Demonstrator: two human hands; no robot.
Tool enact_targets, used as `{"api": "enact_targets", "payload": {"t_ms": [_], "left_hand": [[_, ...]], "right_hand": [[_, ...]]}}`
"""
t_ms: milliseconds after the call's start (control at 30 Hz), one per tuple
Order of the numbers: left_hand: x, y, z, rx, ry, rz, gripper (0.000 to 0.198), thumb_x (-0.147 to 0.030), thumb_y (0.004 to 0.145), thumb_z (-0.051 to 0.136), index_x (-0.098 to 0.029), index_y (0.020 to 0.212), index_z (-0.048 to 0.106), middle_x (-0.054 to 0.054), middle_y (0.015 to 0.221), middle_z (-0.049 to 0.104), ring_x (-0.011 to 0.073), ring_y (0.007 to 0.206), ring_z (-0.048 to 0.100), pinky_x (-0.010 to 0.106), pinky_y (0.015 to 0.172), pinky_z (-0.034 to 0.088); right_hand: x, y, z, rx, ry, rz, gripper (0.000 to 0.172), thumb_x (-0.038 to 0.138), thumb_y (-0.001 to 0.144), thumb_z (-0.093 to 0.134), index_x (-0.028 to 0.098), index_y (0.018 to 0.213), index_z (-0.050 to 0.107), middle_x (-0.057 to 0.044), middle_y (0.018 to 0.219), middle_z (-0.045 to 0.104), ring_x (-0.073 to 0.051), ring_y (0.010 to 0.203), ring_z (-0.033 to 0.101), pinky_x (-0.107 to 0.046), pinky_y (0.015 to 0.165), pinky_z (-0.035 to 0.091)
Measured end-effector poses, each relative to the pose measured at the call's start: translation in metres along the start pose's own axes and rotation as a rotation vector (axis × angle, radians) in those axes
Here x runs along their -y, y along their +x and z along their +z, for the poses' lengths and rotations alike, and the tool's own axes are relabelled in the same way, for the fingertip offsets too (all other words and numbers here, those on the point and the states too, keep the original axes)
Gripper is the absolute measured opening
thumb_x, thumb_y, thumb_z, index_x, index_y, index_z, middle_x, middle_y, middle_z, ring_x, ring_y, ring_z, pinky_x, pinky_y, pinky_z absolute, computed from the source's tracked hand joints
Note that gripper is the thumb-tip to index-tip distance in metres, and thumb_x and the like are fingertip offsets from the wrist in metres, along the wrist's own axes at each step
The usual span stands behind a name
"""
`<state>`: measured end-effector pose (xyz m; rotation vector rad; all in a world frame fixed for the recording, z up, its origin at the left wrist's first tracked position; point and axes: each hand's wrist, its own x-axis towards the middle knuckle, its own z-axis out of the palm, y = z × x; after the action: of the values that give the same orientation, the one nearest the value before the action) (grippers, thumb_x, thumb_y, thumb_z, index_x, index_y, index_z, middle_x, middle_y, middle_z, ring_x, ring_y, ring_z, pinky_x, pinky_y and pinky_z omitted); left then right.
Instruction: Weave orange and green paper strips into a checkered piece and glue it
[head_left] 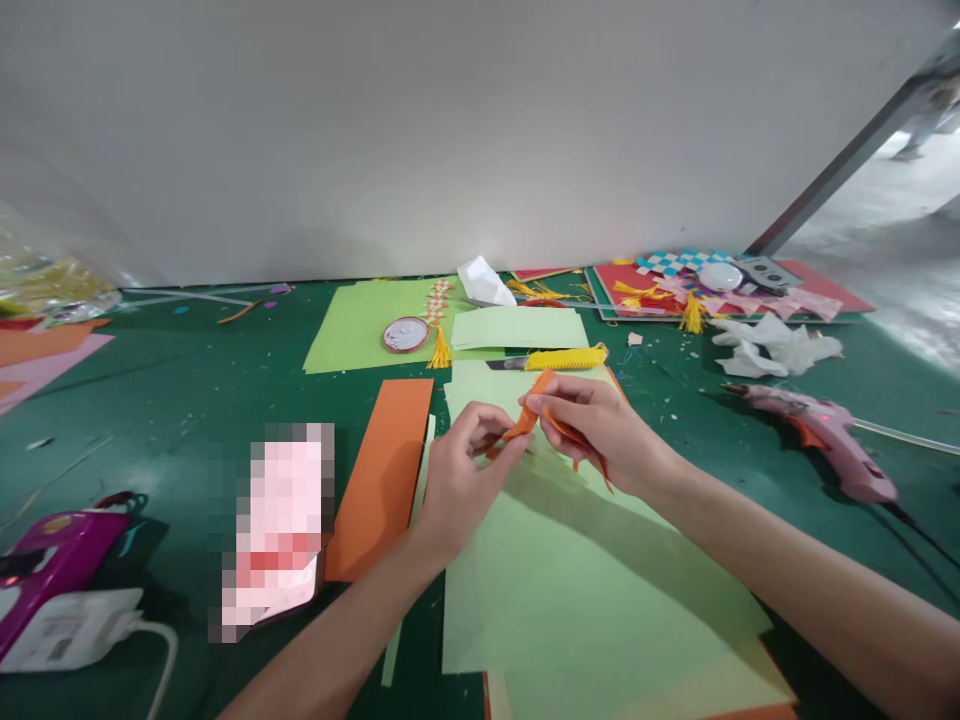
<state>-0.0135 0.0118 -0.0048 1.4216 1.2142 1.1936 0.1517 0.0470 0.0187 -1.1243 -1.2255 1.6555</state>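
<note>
OK: orange strip (pixel 523 424) pinched btwn L hand (pixel 465 478) & R hand (pixel 596 425)

From my end: L fingers pressed tight on lower end, R fingers pinching higher up, tail hanging under R palm. Strip's above pale green sheets (pixel 570 600), partly blocked by fingers; can't tell if 1 pc or 2. Count: 1 yellow cutter (pixel 566 359) just beyond hands; on green counter (pixel 195 400), 1 wide orange card (pixel 386 465) & 1 phone (pixel 281 520) (blurred) to L, 1 pink glue gun (pixel 825 430) to R.

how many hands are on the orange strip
2. The left hand pinches the lower end of the orange strip; the right hand grips it farther up, both over the pale green paper. Some fingertips are hidden, but both hands show.
</note>
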Motion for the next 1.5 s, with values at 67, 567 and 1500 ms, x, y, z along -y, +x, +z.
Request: {"api": "enact_targets", "payload": {"t_ms": [67, 567, 1500], "left_hand": [[0.0, 0.0, 0.0, -0.002, -0.008, -0.005, 0.016, -0.027, 0.081, 0.068, -0.022, 0.081, 0.054, -0.004, 0.074, 0.06, 0.0104, 0.069, 0.06, 0.019, 0.064, 0.044], [-0.003, -0.001, 0.001, 0.03, -0.056, -0.075, 0.019, -0.034, 0.081, 0.069, -0.021, 0.081, 0.055, -0.005, 0.067, 0.061, 0.0088, 0.06, 0.055, 0.018, 0.053, 0.036], [0.008, 0.011, 0.0, -0.003, -0.364, -0.369, 0.022, -0.032, 0.075, 0.074, -0.018, 0.075, 0.057, -0.004, 0.074, 0.057, 0.0092, 0.067, 0.059, 0.026, 0.073, 0.056]], "right_hand": [[0.0, -0.001, 0.001, 0.004, 0.009, 0.001, 0.016, 0.033, 0.081, 0.066, 0.017, 0.077, 0.064, 0.006, 0.049, 0.049, -0.003, 0.037, 0.034, -0.019, 0.038, 0.024], [0.005, 0.002, -0.003, -0.059, 0.008, -0.022, 0.022, 0.036, 0.081, 0.068, 0.016, 0.073, 0.061, 0.006, 0.048, 0.048, -0.003, 0.037, 0.034, -0.02, 0.037, 0.019], [0.031, 0.007, -0.034, -0.111, -0.158, -0.048, 0.044, 0.037, 0.081, 0.064, 0.023, 0.122, 0.056, -0.002, 0.09, 0.059, -0.011, 0.069, 0.048, -0.025, 0.06, 0.038]]}}
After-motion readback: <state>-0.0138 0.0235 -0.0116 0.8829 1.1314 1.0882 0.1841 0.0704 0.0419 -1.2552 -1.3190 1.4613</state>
